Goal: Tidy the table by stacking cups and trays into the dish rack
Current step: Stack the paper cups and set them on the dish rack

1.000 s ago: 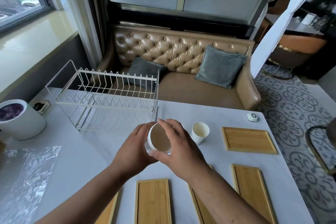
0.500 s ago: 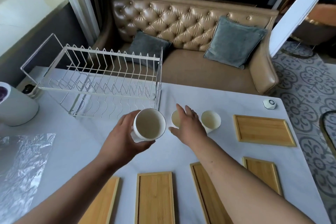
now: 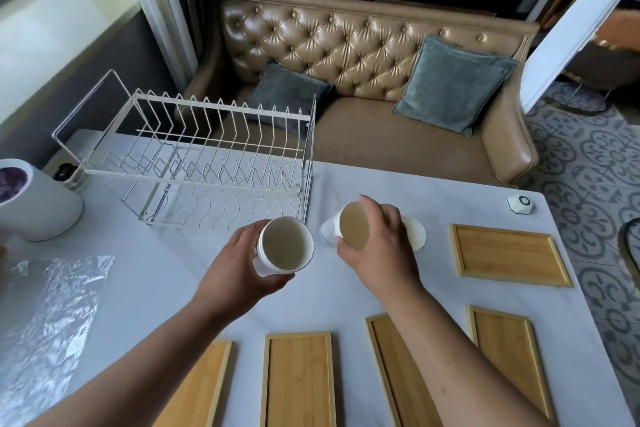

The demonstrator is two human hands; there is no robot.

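Note:
My left hand (image 3: 239,267) grips a white cup stack (image 3: 284,246), mouth toward me, just in front of the wire dish rack (image 3: 194,156). To its right, my right hand (image 3: 377,246) holds a second white cup (image 3: 351,229), tilted with its mouth facing me, just above the table. A third white cup (image 3: 415,232) stands behind my right hand, partly hidden. Several bamboo trays lie flat on the table: one at right (image 3: 509,255), others along the near edge (image 3: 298,381).
A white cylindrical container (image 3: 34,201) stands at the left, with crinkled clear plastic film (image 3: 48,315) in front of it. A small white button device (image 3: 520,203) sits at the far right corner. A tufted leather sofa (image 3: 363,55) lies beyond the table.
My right hand, which was open and reaching over the middle cup, has closed on it and tilted it up. My left hand has kept its cup stack, shifting slightly toward me.

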